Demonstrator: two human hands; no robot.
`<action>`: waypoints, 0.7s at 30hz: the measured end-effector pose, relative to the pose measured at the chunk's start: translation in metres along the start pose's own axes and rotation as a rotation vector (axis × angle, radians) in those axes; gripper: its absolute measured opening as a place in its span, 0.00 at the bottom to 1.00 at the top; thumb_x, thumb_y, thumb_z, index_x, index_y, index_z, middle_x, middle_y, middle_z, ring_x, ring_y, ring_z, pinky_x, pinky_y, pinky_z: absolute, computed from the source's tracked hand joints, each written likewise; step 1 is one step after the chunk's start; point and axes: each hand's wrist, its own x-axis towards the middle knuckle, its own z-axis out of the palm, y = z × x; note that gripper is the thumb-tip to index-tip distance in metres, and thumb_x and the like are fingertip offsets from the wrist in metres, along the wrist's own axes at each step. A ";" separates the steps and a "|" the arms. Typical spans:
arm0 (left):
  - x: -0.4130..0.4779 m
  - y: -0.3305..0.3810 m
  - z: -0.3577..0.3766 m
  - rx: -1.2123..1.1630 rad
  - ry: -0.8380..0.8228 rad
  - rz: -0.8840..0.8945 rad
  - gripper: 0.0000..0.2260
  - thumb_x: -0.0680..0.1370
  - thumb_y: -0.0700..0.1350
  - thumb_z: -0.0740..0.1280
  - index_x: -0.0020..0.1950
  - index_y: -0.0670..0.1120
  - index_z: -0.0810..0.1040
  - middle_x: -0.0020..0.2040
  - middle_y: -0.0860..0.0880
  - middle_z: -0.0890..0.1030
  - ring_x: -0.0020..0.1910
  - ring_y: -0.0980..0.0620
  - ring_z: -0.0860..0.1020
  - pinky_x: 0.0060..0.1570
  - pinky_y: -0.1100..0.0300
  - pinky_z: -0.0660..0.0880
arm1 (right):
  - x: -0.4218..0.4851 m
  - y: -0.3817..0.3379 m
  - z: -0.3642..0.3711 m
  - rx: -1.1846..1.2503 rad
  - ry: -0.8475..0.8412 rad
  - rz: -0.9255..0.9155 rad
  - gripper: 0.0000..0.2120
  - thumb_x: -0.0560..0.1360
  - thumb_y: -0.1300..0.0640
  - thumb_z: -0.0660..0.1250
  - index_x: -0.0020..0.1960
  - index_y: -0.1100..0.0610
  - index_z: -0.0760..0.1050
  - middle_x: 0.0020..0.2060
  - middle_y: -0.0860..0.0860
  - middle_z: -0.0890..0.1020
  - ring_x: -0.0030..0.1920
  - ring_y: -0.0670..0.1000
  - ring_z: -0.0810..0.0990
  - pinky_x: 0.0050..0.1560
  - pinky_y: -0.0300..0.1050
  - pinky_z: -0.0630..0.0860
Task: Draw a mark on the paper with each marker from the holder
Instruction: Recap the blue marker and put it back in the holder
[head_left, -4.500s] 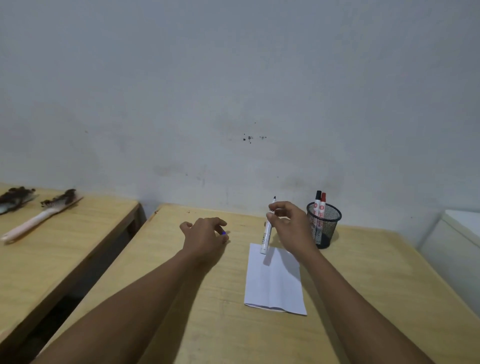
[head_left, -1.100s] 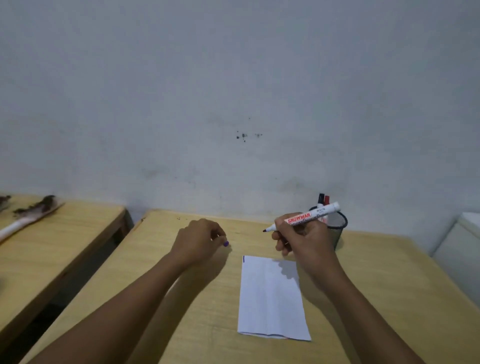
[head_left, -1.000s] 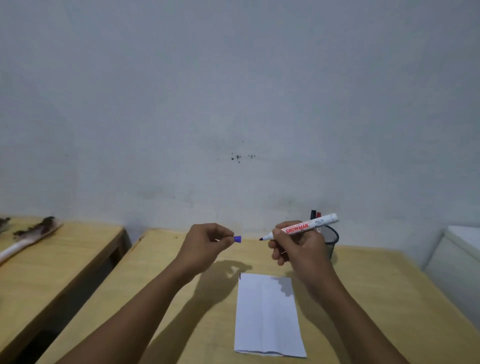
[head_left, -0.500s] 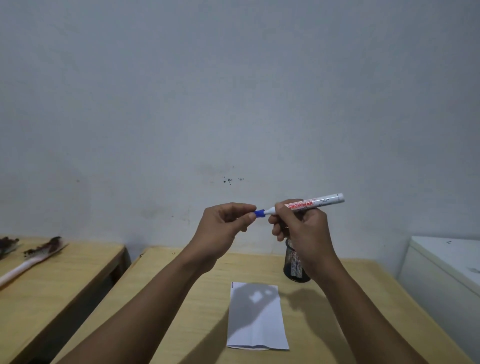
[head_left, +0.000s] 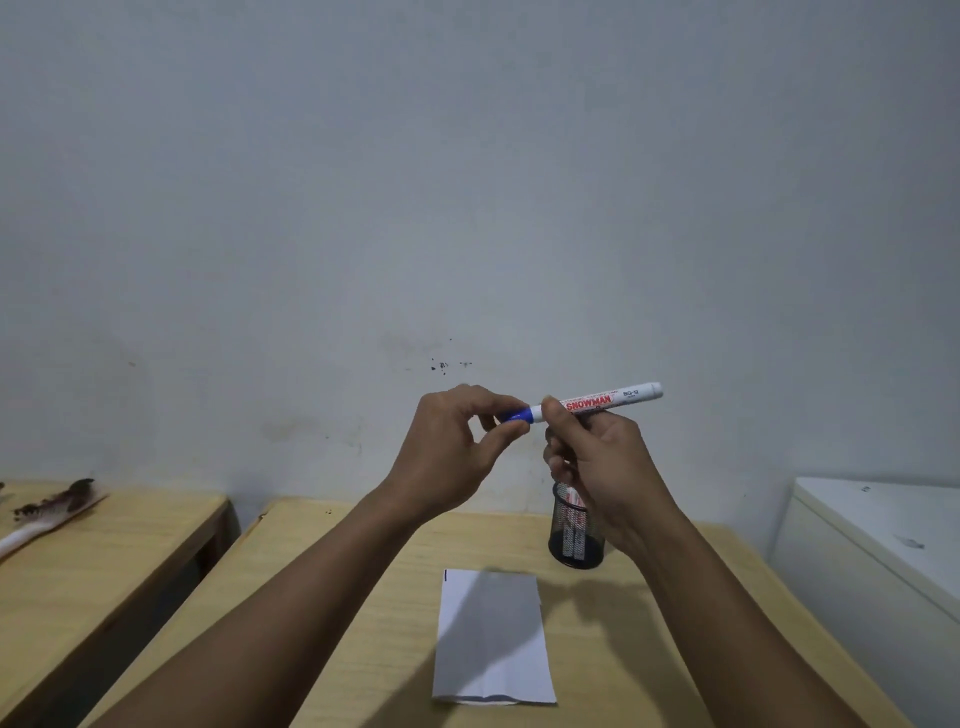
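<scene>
My right hand (head_left: 597, 462) holds a white marker (head_left: 608, 401) level, raised in front of the wall. My left hand (head_left: 457, 447) pinches the blue cap (head_left: 517, 415), which sits on the marker's left end. Below on the wooden table (head_left: 363, 623) lies a white folded paper (head_left: 491, 636) with a short dark mark at its top left corner (head_left: 445, 576). A black mesh holder (head_left: 575, 535) stands behind the paper, partly hidden by my right wrist, with marker bodies showing inside.
A second wooden table (head_left: 104, 551) stands to the left across a gap, with a white-handled brush (head_left: 47, 512) on it. A white cabinet (head_left: 872, 551) sits at the right. The grey wall rises right behind the tables.
Both hands rose from the table. The left hand brought the blue cap to the marker tip, and the cap now sits on the marker. The view tilted upward.
</scene>
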 end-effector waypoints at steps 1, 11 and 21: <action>0.002 -0.002 0.003 0.028 -0.001 0.008 0.07 0.75 0.46 0.74 0.51 0.49 0.86 0.39 0.59 0.81 0.39 0.57 0.78 0.36 0.73 0.68 | 0.001 0.000 -0.001 0.000 0.005 0.038 0.16 0.77 0.48 0.70 0.46 0.62 0.82 0.30 0.52 0.76 0.29 0.47 0.72 0.32 0.39 0.72; 0.023 -0.013 0.054 0.180 -0.094 0.058 0.10 0.74 0.52 0.74 0.53 0.51 0.85 0.43 0.54 0.85 0.38 0.56 0.78 0.44 0.51 0.78 | 0.045 0.054 -0.047 -0.922 0.102 -0.472 0.10 0.76 0.55 0.73 0.57 0.53 0.81 0.48 0.44 0.75 0.41 0.42 0.79 0.42 0.44 0.81; 0.064 -0.092 0.172 0.122 -0.309 -0.354 0.21 0.76 0.56 0.70 0.67 0.51 0.76 0.56 0.52 0.83 0.49 0.53 0.80 0.54 0.50 0.78 | 0.134 0.100 -0.114 -0.896 0.215 -0.111 0.30 0.80 0.56 0.68 0.77 0.46 0.58 0.44 0.48 0.81 0.41 0.48 0.81 0.42 0.44 0.76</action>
